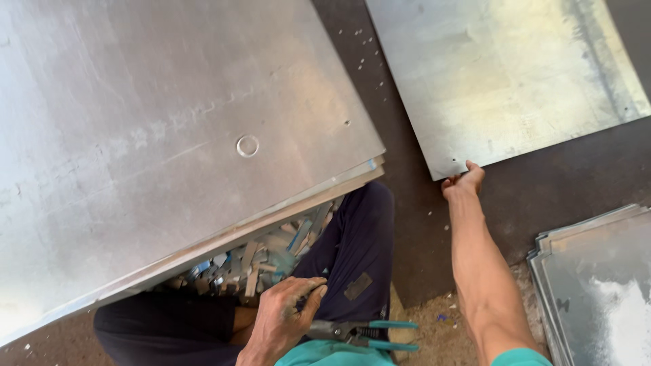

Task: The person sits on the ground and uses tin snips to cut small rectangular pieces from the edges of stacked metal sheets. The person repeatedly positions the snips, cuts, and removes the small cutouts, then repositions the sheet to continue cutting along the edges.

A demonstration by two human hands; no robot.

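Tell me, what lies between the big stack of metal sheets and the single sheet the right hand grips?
In the head view, only a bare strip of dark floor, dotted with tiny metal specks.

sheet (515, 74): dull metal, smudged
stack (163, 135): brushed metal, scuffed
snips (369, 333): steel, teal plastic grips
floor (542, 190): matt, dark

One head-worn view looks steeply down, close over the metal sheets (169, 122).

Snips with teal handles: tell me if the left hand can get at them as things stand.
Probably yes. The left hand rests right beside the snips on the lap, nothing lying between them; the right hand is away at the sheet.
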